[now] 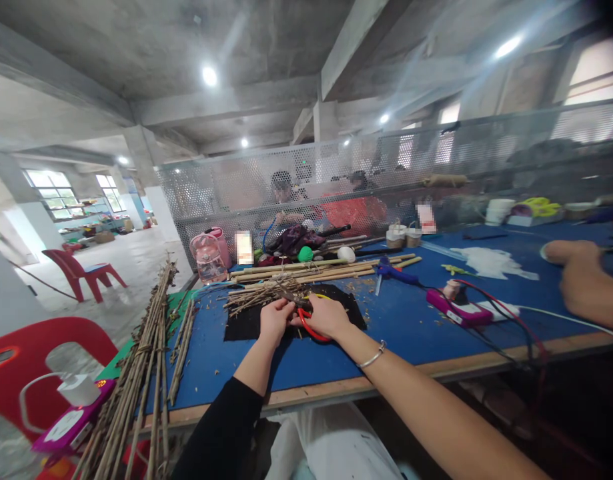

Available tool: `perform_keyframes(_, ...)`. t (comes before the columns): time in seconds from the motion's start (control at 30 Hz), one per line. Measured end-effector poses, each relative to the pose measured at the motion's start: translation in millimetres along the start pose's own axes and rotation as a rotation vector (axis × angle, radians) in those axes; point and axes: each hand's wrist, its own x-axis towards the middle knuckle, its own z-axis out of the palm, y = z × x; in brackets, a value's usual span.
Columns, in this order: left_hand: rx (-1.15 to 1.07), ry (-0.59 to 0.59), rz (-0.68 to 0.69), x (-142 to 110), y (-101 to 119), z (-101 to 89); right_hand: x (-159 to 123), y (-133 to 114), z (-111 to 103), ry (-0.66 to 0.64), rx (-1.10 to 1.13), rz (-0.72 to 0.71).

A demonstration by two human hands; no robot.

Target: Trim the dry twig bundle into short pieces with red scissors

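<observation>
My right hand (328,316) is closed on the red-handled scissors (313,328), whose loop hangs below the fingers. Close beside it, my left hand (274,321) is pinched, its fingertips near the blades. What those fingertips hold is too small to make out, though thin brown twigs lie right around them. A pile of short cut twigs (250,295) rests on a black cloth (242,328) just beyond my hands. Something yellow shows behind my right hand, partly hidden.
Long sticks (143,360) lean in a bundle at the table's left edge. Bamboo poles (331,270) lie behind the cloth. To the right are a blue glue gun (397,273), a purple power strip (456,309) with cords, white sheeting (496,262) and another person's arm (591,283).
</observation>
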Motion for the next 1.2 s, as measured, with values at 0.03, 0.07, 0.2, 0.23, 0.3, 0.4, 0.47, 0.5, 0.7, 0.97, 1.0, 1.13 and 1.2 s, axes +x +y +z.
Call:
perform_keyframes(0.03,0.005,0.008,0.000,-0.3,0.5,0.1,0.0,0.2,-0.1,-0.005,0.003,-0.005)
perform_keyframes(0.07,0.014,0.017,0.004,-0.6,1.3,0.2,0.2,0.6,-0.1,-0.011,0.009,-0.009)
perform_keyframes(0.2,0.079,0.033,0.032,-1.8,4.5,0.7,2.0,2.2,1.0,-0.029,0.019,-0.005)
perform_keyframes(0.23,0.092,0.035,0.029,-1.8,5.0,0.7,2.4,2.5,1.3,-0.026,0.016,-0.003)
perform_keyframes(0.3,0.097,0.039,0.013,-1.7,5.7,0.9,3.1,2.6,2.0,-0.010,0.009,-0.003)
perform_keyframes(0.4,0.072,0.023,-0.011,-1.4,6.3,1.9,3.1,2.3,2.5,0.022,-0.001,-0.005)
perform_keyframes(0.47,0.040,0.007,-0.023,-0.9,6.3,2.7,2.4,2.3,2.5,0.032,0.005,-0.002)
perform_keyframes(0.5,0.023,0.003,-0.031,-0.6,6.2,3.0,2.0,2.4,2.4,0.032,0.015,-0.007)
perform_keyframes(0.7,0.002,0.014,-0.041,1.5,4.5,3.4,0.2,3.2,1.4,0.044,0.066,-0.070)
perform_keyframes(0.97,-0.019,-0.008,-0.066,0.2,6.1,4.3,1.9,3.1,3.3,0.069,0.084,-0.079)
perform_keyframes(1.0,-0.012,-0.009,-0.078,-0.3,6.6,4.1,1.8,2.9,3.4,0.059,0.086,-0.075)
perform_keyframes(1.13,0.054,-0.011,-0.064,-2.4,8.7,3.3,1.2,1.8,3.0,0.040,0.090,-0.069)
perform_keyframes(1.2,0.045,-0.027,-0.061,-3.1,9.4,3.6,1.1,1.2,3.0,0.045,0.093,-0.073)
